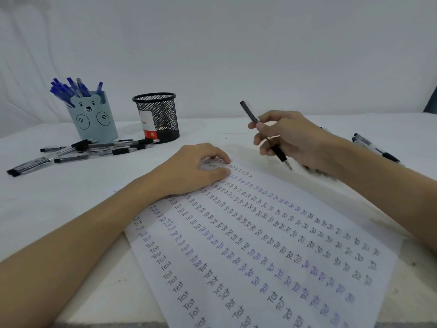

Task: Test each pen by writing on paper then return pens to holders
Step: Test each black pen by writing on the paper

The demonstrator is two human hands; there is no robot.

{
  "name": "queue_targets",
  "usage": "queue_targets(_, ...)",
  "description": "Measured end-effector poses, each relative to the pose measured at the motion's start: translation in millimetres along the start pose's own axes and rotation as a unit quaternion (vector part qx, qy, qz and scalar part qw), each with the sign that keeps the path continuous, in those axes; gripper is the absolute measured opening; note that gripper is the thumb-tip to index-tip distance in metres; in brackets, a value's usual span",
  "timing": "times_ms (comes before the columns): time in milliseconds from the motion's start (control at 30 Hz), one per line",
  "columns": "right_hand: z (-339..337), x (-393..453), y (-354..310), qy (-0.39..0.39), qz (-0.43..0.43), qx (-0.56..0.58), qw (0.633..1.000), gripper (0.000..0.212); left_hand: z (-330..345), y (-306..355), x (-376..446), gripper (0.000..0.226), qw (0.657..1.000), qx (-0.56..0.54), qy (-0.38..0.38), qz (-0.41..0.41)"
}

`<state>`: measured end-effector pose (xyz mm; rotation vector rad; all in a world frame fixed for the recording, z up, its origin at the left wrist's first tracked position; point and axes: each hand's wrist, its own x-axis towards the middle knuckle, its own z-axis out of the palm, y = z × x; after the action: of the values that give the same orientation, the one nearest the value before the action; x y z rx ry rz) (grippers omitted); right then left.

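Note:
My right hand (290, 138) grips a black pen (279, 153), tip down and just above the table beyond the far edge of the paper (272, 245). The sheet is covered with rows of the word "Test" in black and blue ink. My left hand (194, 171) rests flat on the sheet's far corner, fingers bent, holding nothing. At the back left stand a light blue bear holder (94, 119) full of blue pens (68, 89) and a black mesh holder (157, 117) with a red and white label inside. Several black pens (82, 151) lie loose in front of the holders.
More black pens (376, 147) lie on the table at the right, behind my right forearm. The white table (47, 209) meets a plain pale wall (212, 55) at the back. A dark object (431, 102) shows at the far right edge.

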<state>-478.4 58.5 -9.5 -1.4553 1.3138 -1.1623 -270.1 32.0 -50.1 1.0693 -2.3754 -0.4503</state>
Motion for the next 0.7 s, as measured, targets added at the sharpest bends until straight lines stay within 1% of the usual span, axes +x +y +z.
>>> queue_targets(67,-1.4,1.9,-0.1,0.008,0.002,0.003,1.0,0.015,-0.3,0.7,-0.4,0.024,1.0,0.006,0.004,0.0)
queue_targets(167,-3.7,1.4,-3.8,0.042,-0.01,-0.014,0.999,0.026,-0.7,3.1,-0.7,0.024,0.999,0.033,0.01,0.01)
queue_targets(233,-6.6,1.6,-5.7,0.065,-0.022,-0.034,0.997,0.029,0.0,3.9,-0.2,0.023,0.998,0.054,0.014,0.015)
queue_targets(267,-8.7,2.0,-6.4,0.07,-0.021,-0.044,0.996,0.031,0.5,4.4,-0.2,0.023,0.998,0.058,0.014,0.012)
queue_targets(333,-12.3,3.1,-8.4,0.056,-0.003,-0.041,0.998,0.036,1.4,4.8,-0.1,0.024,0.998,0.063,0.011,0.008)
queue_targets(433,-14.0,2.5,-8.7,0.03,0.002,-0.049,0.998,0.031,1.6,5.8,-0.8,0.025,0.998,0.067,0.006,0.004)
queue_targets(567,-13.2,3.0,-3.8,0.046,-0.018,-0.083,0.995,0.025,0.4,8.8,-2.9,0.028,0.999,0.045,0.005,0.001)
queue_targets(633,-16.2,4.5,-4.2,0.062,-0.014,-0.096,0.993,0.022,1.1,13.0,-4.2,0.039,0.999,0.04,-0.029,-0.018)
queue_targets(700,-21.1,5.7,-6.4,0.078,-0.009,-0.12,0.99,0.015,3.9,16.6,-3.6,0.052,0.996,0.053,-0.069,-0.02)
